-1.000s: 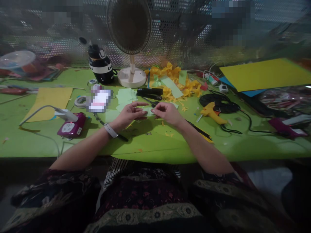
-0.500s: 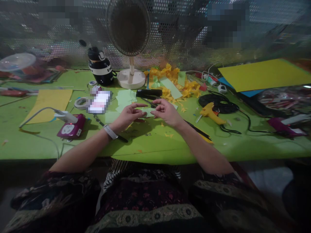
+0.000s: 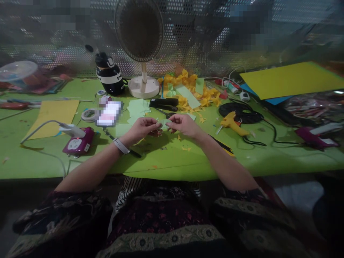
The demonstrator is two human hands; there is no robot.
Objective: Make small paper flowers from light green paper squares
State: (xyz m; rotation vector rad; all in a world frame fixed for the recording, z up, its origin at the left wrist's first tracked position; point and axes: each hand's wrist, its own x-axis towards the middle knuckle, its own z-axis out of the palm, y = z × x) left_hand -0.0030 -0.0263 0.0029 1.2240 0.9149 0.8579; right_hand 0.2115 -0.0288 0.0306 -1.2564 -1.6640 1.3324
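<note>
Between my two hands is a small piece of light green paper (image 3: 165,123), pinched by its ends above the table. My left hand (image 3: 143,129), with a pale band on the wrist, grips its left side between thumb and fingers. On the other side, my right hand (image 3: 183,125) holds the right end in a thumb-and-finger pinch. Parts of the paper are hidden by the fingertips. Just behind lie a black stapler (image 3: 163,104) and a stack of light green paper pieces (image 3: 137,109). Dark-bladed scissors (image 3: 164,114) show partly behind my right hand.
A fan (image 3: 143,87) and a black bottle (image 3: 109,80) stand at the back beside yellow paper flowers (image 3: 212,96). A yellow glue gun (image 3: 233,123) and a utility knife (image 3: 223,146) lie to the right. On the left are a phone (image 3: 109,114), tape (image 3: 88,114) and a purple power adapter (image 3: 79,141).
Both hands keep the green paper. Fingers of both hands have curled in closer around it, and my right hand has dipped slightly. The view has shifted a little.
</note>
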